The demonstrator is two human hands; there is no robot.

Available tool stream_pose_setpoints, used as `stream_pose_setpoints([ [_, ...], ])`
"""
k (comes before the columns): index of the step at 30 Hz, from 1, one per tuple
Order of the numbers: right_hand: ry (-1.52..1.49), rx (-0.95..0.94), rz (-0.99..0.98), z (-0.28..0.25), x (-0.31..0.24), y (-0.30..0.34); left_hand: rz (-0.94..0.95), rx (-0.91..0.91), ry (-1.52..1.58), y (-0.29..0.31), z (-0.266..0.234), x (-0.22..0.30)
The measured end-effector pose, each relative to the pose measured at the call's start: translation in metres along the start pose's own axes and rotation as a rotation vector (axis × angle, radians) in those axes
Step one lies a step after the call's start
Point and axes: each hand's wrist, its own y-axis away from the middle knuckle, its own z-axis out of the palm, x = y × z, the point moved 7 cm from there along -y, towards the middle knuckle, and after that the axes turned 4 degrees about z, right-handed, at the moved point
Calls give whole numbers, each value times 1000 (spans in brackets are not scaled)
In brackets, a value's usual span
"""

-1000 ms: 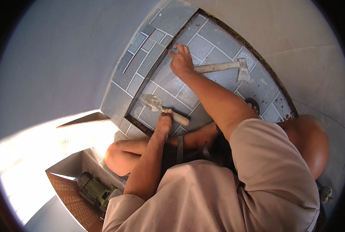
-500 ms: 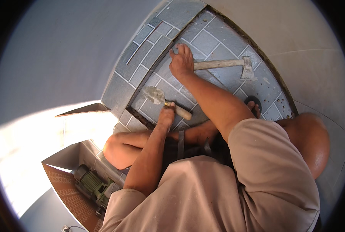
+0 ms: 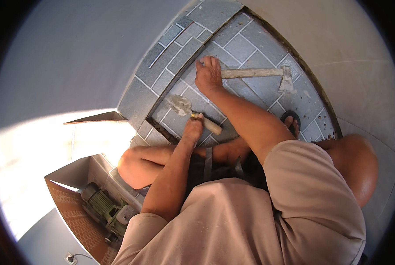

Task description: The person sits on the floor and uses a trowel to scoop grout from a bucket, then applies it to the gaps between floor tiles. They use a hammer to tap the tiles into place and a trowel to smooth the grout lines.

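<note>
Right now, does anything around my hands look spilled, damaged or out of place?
Yes: pale smudges and brown specks mar the grey tiles right of the hatchet, near your sandalled foot, while others look cleaner. The trowel in your left hand is also smeared.

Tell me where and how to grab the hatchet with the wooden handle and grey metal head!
Probably around the middle of its wooden handle, from above: that slim part lies uncovered across the grey tiles. Avoid the flared grey metal head, whose edge might be sharp, and the end beside the right hand.
</note>
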Motion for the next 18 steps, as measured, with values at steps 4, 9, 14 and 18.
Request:
stream_pose_setpoints([
  [4, 140, 132, -50, 11, -2, 3, 18, 23, 31, -4, 4, -2],
  [9, -143, -26, -265, 0, -2, 14, -11, 61, 57, -14, 6, -18],
  [14, -132, 57, -230, -32, -3, 39, -64, 56, 113, -9, 3, -19],
  [18, -144, 87, -170, -40, 20, 38, -129, 99, 144, -3, 3, -14],
])
